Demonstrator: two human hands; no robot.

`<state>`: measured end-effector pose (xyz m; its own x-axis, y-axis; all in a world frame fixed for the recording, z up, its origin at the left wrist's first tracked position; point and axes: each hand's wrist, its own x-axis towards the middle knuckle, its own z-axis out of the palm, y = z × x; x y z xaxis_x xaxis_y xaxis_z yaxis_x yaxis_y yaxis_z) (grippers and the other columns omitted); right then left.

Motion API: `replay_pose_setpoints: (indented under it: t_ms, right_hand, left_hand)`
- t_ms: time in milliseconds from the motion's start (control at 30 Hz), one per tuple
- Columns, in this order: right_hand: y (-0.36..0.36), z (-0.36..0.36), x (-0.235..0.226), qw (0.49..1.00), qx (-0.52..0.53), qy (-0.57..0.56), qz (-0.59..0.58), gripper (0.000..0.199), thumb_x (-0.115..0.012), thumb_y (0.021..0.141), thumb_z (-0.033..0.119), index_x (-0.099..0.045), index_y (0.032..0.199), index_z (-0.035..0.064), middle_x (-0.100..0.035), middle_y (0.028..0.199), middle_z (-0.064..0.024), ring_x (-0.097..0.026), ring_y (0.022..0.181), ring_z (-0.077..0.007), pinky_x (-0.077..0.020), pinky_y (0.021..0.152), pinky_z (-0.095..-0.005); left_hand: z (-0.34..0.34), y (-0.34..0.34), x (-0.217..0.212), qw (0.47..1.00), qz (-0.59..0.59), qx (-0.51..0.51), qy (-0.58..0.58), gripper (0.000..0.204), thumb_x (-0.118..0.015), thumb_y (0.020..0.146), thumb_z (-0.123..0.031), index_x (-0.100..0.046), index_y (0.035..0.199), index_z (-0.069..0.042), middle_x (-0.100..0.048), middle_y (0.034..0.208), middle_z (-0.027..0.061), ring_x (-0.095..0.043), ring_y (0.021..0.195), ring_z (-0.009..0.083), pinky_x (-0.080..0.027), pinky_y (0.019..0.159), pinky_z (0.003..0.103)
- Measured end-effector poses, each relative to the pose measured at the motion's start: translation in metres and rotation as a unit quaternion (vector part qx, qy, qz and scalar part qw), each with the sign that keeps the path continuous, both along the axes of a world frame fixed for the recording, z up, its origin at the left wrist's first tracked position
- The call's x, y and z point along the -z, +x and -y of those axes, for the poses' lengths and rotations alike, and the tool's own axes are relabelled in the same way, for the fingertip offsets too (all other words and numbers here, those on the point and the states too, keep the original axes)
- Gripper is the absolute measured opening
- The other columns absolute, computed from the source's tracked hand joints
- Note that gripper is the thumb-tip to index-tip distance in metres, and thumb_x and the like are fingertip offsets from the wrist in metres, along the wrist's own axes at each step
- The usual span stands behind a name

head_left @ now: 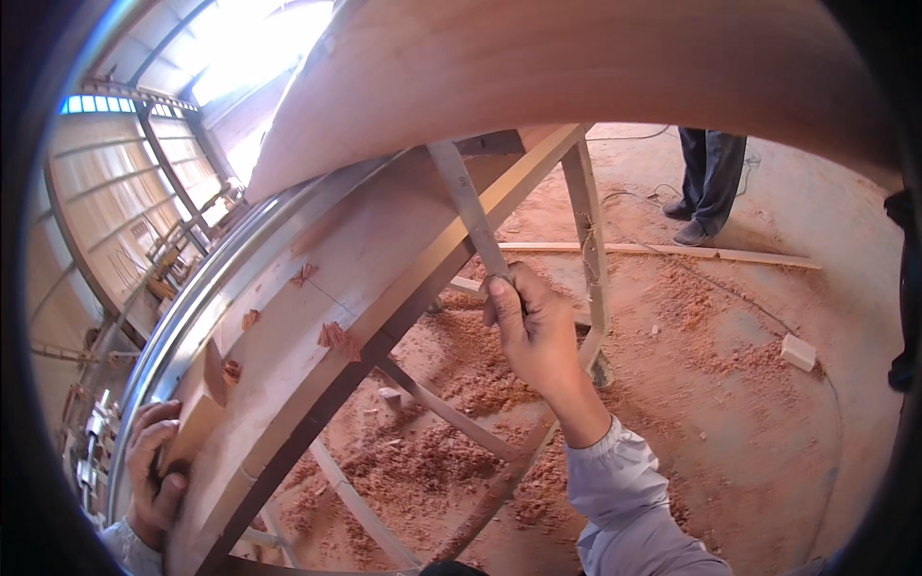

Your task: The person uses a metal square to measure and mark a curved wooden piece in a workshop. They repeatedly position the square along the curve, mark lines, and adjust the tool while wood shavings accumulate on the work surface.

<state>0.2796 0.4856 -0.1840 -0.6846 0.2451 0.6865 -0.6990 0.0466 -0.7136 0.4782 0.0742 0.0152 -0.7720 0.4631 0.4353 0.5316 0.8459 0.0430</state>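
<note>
My right hand (533, 331) is closed around the lower end of a flat steel ruler (468, 206), with the thumb pressed on its face. The ruler slants up and left across the edge of a long wooden bench (288, 370), and its upper end meets a dark strip (495, 144); whether they join cannot be told. At the lower left, my left hand (152, 470) grips a wooden block (200, 408) lying on the bench, fingers over its far side and thumb nearer me. Curled wood shavings (336, 339) lie on the bench top.
A large, blurred brown curved shape (576, 72) fills the top. The bench stands on legs (584, 221) above a shaving-strewn floor (461, 370). Beyond are a long wood strip (691, 252), a cable (711, 285), a pale block (798, 352) and a person's legs (709, 178).
</note>
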Motion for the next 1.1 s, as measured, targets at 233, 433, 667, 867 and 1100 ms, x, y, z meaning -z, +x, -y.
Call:
replay_pose_setpoints:
  t_ms: [233, 433, 667, 867, 1100]
  right_hand:
    - [-0.0016, -0.0014, 0.0047, 1.000, -0.005, -0.007, 0.009, 0.027, -0.055, 0.112, 0.022, -0.063, 0.095, 0.0024, -0.062, 0.069, -0.0008, -0.056, 0.065, -0.0071, -0.0458, 0.059, -0.0263]
    - [-0.0030, -0.0026, 0.0033, 1.000, 0.006, 0.002, 0.004, 0.028, -0.054, 0.113, 0.022, -0.064, 0.096, 0.0023, -0.063, 0.070, -0.0004, -0.054, 0.064, -0.0052, -0.0446, 0.058, -0.0241]
    - [-0.0027, 0.0001, 0.0040, 1.000, -0.010, -0.014, 0.009, 0.029, -0.053, 0.113, 0.023, -0.064, 0.096, 0.0027, -0.063, 0.071, 0.0009, -0.049, 0.061, -0.0033, -0.0399, 0.055, -0.0222]
    - [-0.0028, -0.0007, 0.0038, 1.000, -0.006, -0.013, 0.010, 0.029, -0.054, 0.113, 0.025, -0.064, 0.096, 0.0035, -0.062, 0.071, 0.0011, -0.047, 0.059, -0.0031, -0.0382, 0.054, -0.0219]
    - [-0.0057, -0.0003, 0.0057, 1.000, 0.004, -0.011, -0.012, 0.030, -0.054, 0.113, 0.026, -0.064, 0.096, 0.0037, -0.062, 0.071, 0.0011, -0.047, 0.059, -0.0028, -0.0373, 0.054, -0.0218]
  left_hand:
    - [-0.0050, 0.0022, 0.0047, 1.000, 0.008, -0.008, 0.017, 0.065, -0.063, 0.098, -0.056, -0.062, 0.131, 0.000, -0.061, 0.137, 0.0269, -0.055, 0.127, 0.0416, -0.039, 0.111, 0.053]
    - [-0.0059, 0.0016, 0.0038, 1.000, 0.000, -0.012, 0.015, 0.065, -0.064, 0.097, -0.057, -0.064, 0.130, -0.001, -0.062, 0.137, 0.0256, -0.055, 0.128, 0.0413, -0.038, 0.112, 0.052]
    - [-0.0060, 0.0021, 0.0017, 1.000, 0.009, -0.029, 0.005, 0.066, -0.065, 0.095, -0.058, -0.065, 0.130, -0.003, -0.062, 0.138, 0.0249, -0.055, 0.127, 0.0413, -0.038, 0.111, 0.052]
    - [-0.0031, 0.0014, 0.0007, 0.999, 0.011, -0.034, 0.000, 0.067, -0.066, 0.093, -0.059, -0.066, 0.129, -0.003, -0.062, 0.139, 0.0248, -0.055, 0.127, 0.0410, -0.038, 0.112, 0.051]
    - [-0.0057, 0.0015, 0.0007, 0.999, 0.014, -0.031, 0.009, 0.066, -0.067, 0.093, -0.057, -0.066, 0.129, -0.002, -0.062, 0.139, 0.0245, -0.056, 0.128, 0.0405, -0.038, 0.112, 0.050]
